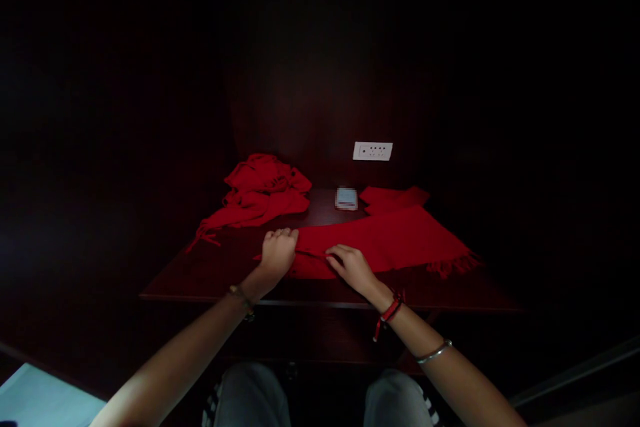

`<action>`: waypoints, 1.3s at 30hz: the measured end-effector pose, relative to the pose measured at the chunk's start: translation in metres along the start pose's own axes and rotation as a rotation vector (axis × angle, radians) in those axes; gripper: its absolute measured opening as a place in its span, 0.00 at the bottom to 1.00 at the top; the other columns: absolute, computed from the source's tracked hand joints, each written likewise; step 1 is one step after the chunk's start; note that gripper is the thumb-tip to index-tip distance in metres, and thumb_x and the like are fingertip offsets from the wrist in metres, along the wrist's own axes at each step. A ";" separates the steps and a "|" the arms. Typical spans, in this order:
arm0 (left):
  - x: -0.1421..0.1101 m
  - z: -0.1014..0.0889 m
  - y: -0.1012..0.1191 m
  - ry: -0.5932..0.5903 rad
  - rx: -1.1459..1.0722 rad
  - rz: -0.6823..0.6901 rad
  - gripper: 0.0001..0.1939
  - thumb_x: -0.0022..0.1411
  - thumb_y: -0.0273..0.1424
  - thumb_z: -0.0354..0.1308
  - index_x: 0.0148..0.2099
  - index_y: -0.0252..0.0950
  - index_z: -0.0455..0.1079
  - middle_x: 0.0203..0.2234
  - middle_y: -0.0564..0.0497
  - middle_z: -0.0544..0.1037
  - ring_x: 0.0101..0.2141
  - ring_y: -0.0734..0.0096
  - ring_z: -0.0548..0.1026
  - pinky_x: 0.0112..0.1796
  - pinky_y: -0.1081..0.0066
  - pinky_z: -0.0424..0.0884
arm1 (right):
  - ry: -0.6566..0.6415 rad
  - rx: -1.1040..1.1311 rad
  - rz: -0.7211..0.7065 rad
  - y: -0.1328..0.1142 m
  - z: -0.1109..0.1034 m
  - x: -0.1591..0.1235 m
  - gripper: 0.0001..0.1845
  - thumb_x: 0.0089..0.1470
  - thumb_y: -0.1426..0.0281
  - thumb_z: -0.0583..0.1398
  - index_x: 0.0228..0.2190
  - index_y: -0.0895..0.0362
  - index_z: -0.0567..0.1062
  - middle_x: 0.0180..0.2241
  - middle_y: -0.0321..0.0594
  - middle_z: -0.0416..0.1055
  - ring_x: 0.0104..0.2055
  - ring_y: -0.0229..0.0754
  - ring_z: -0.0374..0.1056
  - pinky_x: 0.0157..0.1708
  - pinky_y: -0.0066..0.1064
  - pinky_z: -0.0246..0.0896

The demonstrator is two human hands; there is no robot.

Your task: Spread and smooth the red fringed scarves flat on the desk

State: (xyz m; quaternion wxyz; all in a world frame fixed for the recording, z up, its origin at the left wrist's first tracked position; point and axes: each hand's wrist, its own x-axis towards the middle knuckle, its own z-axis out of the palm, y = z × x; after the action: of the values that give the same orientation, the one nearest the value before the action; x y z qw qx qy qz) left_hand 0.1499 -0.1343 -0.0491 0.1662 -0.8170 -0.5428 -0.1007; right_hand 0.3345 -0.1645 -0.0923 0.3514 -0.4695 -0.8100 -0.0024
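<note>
A red scarf (385, 240) with a fringed right end lies stretched across the dark table before me. At its left part, my left hand (280, 250) is closed on the cloth, fingers curled over it. My right hand (353, 267) pinches the scarf's edge between thumb and fingers, a little right of the left hand. Between the two hands a fold of the cloth shows, with a layer of red below it toward the table's front edge. The left fingertips are partly hidden.
A heap of crumpled red scarves (265, 190) lies at the back left, its fringe trailing forward. More folded red cloth (395, 197) sits at the back right. Between them is a small phone-like device (347, 198). A white socket panel (373, 151) is on the back wall above the table (200, 280).
</note>
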 end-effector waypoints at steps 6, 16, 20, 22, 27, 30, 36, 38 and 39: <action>-0.003 -0.019 -0.063 -0.132 0.112 -0.208 0.15 0.55 0.22 0.43 0.42 0.32 0.67 0.33 0.41 0.72 0.36 0.59 0.71 0.36 0.63 0.63 | -0.080 0.004 -0.053 -0.007 0.001 -0.004 0.10 0.52 0.75 0.53 0.35 0.58 0.71 0.32 0.40 0.71 0.34 0.38 0.66 0.35 0.26 0.59; -0.015 -0.001 0.029 -0.060 -0.178 0.002 0.32 0.54 0.44 0.48 0.57 0.31 0.51 0.45 0.41 0.65 0.44 0.58 0.64 0.42 0.64 0.61 | 0.042 0.002 0.062 -0.007 0.001 0.013 0.09 0.53 0.71 0.52 0.31 0.58 0.72 0.30 0.41 0.72 0.32 0.38 0.67 0.34 0.26 0.58; 0.007 0.007 0.040 0.006 -0.096 -0.075 0.27 0.55 0.35 0.49 0.56 0.31 0.52 0.43 0.41 0.66 0.43 0.58 0.65 0.40 0.64 0.62 | 0.103 -0.021 0.074 -0.005 -0.007 0.023 0.09 0.52 0.72 0.52 0.29 0.59 0.73 0.30 0.42 0.72 0.31 0.39 0.67 0.33 0.27 0.58; 0.017 0.010 0.033 0.019 -0.055 -0.068 0.25 0.54 0.28 0.49 0.55 0.33 0.53 0.41 0.43 0.67 0.41 0.60 0.66 0.38 0.65 0.63 | 0.134 -0.016 0.080 -0.002 -0.009 0.024 0.09 0.52 0.72 0.52 0.30 0.59 0.73 0.30 0.42 0.72 0.31 0.40 0.67 0.33 0.27 0.58; 0.023 0.007 -0.013 -0.014 0.012 -0.084 0.20 0.52 0.21 0.46 0.49 0.36 0.60 0.39 0.44 0.68 0.40 0.63 0.67 0.37 0.67 0.64 | 0.169 0.038 0.116 0.007 -0.006 0.020 0.10 0.52 0.72 0.52 0.30 0.58 0.73 0.30 0.42 0.73 0.32 0.40 0.67 0.34 0.27 0.58; 0.020 -0.002 -0.047 -0.044 0.043 -0.162 0.19 0.53 0.22 0.45 0.48 0.35 0.61 0.39 0.43 0.68 0.41 0.62 0.67 0.38 0.67 0.64 | 0.171 0.072 0.146 0.009 -0.004 0.019 0.10 0.51 0.71 0.52 0.29 0.58 0.73 0.29 0.41 0.73 0.31 0.39 0.68 0.33 0.27 0.58; 0.008 -0.008 -0.052 -0.301 -0.219 0.014 0.36 0.49 0.37 0.54 0.59 0.36 0.47 0.50 0.43 0.59 0.50 0.60 0.59 0.45 0.67 0.60 | 0.127 0.051 0.160 0.014 0.002 0.020 0.09 0.50 0.72 0.53 0.30 0.58 0.73 0.30 0.42 0.73 0.32 0.40 0.68 0.34 0.28 0.59; 0.006 -0.006 -0.035 -0.345 -0.307 0.097 0.42 0.47 0.43 0.54 0.60 0.35 0.43 0.53 0.42 0.56 0.52 0.59 0.57 0.46 0.66 0.58 | 0.089 0.032 0.142 0.017 0.004 0.019 0.09 0.50 0.73 0.53 0.31 0.59 0.73 0.32 0.43 0.73 0.34 0.41 0.68 0.36 0.29 0.59; 0.006 -0.004 -0.026 -0.342 -0.318 0.102 0.44 0.46 0.45 0.54 0.60 0.34 0.41 0.53 0.41 0.56 0.52 0.58 0.57 0.46 0.65 0.58 | 0.074 0.031 0.130 0.018 0.004 0.018 0.10 0.50 0.74 0.53 0.32 0.59 0.73 0.32 0.44 0.73 0.34 0.40 0.68 0.37 0.29 0.59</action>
State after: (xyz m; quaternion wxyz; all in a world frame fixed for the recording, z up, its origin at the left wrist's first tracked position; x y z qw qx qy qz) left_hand 0.1284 -0.1220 -0.0392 -0.0539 -0.8644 -0.4986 -0.0364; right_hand 0.3401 -0.1398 -0.0913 0.3877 -0.5150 -0.7643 0.0156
